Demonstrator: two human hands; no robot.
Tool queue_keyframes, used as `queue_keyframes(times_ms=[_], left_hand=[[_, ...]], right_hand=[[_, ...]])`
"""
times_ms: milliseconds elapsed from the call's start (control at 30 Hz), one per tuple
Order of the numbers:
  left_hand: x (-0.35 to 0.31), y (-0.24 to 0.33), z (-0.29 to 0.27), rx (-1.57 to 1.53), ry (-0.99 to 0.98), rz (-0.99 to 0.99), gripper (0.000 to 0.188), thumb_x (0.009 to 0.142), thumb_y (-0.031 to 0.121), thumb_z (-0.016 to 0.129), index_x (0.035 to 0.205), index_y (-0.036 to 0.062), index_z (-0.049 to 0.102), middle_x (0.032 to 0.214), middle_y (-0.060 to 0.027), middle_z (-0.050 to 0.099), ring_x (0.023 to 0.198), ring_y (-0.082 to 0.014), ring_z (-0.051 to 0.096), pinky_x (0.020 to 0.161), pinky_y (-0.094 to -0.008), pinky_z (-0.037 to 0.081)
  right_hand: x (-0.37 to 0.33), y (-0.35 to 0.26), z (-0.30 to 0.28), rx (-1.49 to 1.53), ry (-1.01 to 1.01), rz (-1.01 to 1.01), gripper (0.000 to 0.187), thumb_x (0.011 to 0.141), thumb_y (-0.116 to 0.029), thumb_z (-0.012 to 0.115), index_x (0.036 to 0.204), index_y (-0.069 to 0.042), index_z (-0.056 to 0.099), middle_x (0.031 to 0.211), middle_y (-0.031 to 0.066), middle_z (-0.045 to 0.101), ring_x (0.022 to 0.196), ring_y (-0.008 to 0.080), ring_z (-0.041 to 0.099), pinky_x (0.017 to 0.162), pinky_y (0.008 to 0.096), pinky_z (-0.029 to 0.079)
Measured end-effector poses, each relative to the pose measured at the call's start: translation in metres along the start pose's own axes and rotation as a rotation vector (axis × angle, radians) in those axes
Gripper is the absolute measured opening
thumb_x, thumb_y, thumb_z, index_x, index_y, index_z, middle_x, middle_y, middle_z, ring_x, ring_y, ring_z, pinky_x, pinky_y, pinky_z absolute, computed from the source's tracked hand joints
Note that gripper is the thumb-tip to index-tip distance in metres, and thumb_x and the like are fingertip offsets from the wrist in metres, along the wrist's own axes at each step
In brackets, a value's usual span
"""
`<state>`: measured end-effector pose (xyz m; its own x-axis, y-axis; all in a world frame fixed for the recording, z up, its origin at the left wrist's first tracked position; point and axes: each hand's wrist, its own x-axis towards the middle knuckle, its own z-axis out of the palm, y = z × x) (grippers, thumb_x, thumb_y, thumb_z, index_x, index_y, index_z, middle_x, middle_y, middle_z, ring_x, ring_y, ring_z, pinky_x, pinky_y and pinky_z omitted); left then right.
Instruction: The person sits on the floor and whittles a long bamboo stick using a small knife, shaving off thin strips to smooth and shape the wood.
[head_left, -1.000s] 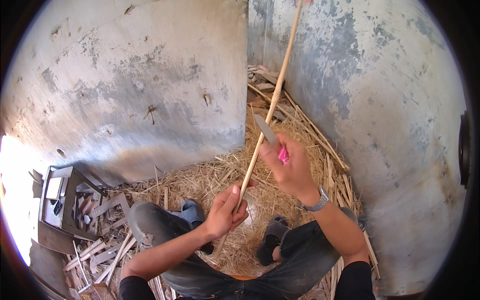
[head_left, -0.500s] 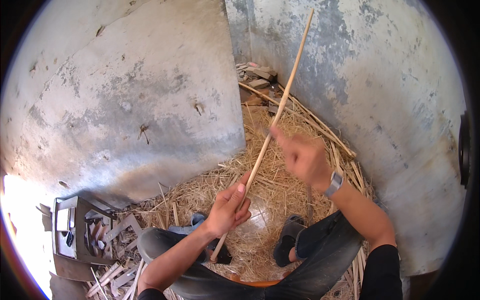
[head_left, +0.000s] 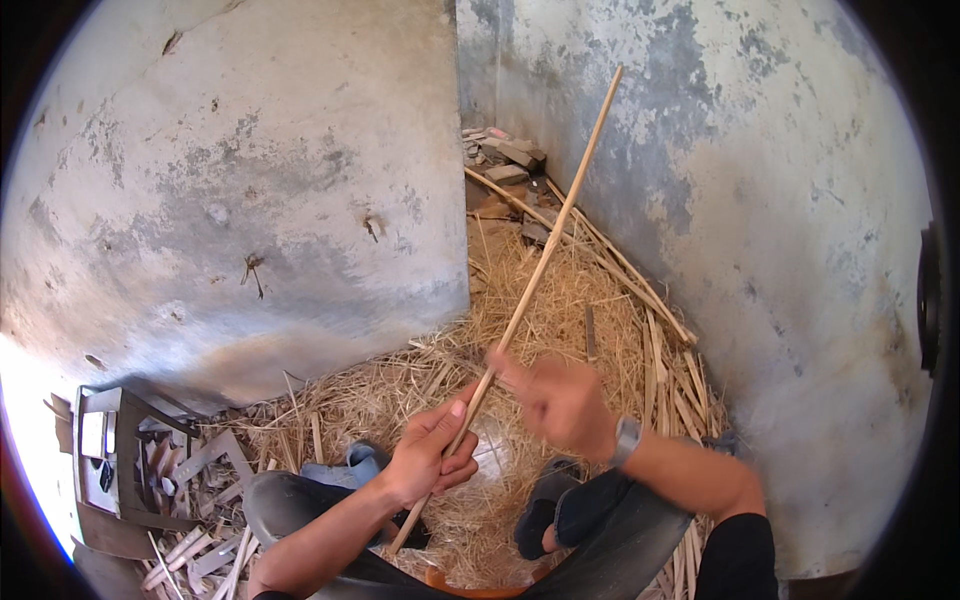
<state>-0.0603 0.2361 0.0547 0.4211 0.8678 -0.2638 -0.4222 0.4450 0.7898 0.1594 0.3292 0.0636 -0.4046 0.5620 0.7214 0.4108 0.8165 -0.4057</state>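
Note:
A long, thin wooden stick (head_left: 545,258) slants from between my knees up and away to the right. My left hand (head_left: 432,450) is wrapped round its lower part, thumb laid along the wood. Just above that grip, my right hand (head_left: 565,402), with a watch (head_left: 627,440) on the wrist, is curled with its fingertips at the stick. Motion blurs these fingers, and whatever they hold cannot be made out. A narrow dark strip (head_left: 590,333) shows just beyond the right hand; whether it is held or lies on the straw I cannot tell.
Straw-like shavings (head_left: 520,300) cover the floor round my feet. Long wooden strips (head_left: 655,300) lie along the right wall (head_left: 790,200). Broken bricks (head_left: 508,155) are piled in the far corner. A dark wooden frame (head_left: 110,440) with scraps stands at left, beside the left wall (head_left: 250,180).
My right hand has slid down the stick toward my left hand. The stick's far tip sits lower in view. My left hand keeps its grip, and the whole view has shifted slightly.

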Motion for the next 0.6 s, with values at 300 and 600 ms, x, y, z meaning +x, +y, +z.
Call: queue_keyframes(times_ms=[300, 600], left_hand=[[0.005, 0.001, 0.001, -0.04, 0.008, -0.086, 0.056, 0.115, 0.04, 0.034, 0.165, 0.0149, 0.027, 0.055, 0.0011, 0.033, 0.04, -0.0096, 0.029, 0.041, -0.0245, 0.03], [0.0, -0.021, -0.002, 0.264, 0.046, 0.01, 0.056, 0.115, 0.031, 0.039, 0.163, 0.0044, 0.027, 0.059, 0.0009, 0.042, 0.048, -0.0076, 0.039, 0.048, -0.0237, 0.036]], right_hand=[[0.002, 0.027, 0.004, -0.028, 0.036, 0.057, 0.055, 0.091, -0.001, 0.063, 0.144, -0.015, 0.064, 0.061, 0.0053, 0.056, 0.05, 0.0124, 0.052, 0.046, 0.0315, 0.043], [0.013, 0.07, -0.012, -0.23, 0.152, 0.156, 0.053, 0.089, 0.0, 0.065, 0.142, -0.01, 0.065, 0.062, 0.0088, 0.057, 0.05, 0.0169, 0.053, 0.049, 0.0333, 0.044]])
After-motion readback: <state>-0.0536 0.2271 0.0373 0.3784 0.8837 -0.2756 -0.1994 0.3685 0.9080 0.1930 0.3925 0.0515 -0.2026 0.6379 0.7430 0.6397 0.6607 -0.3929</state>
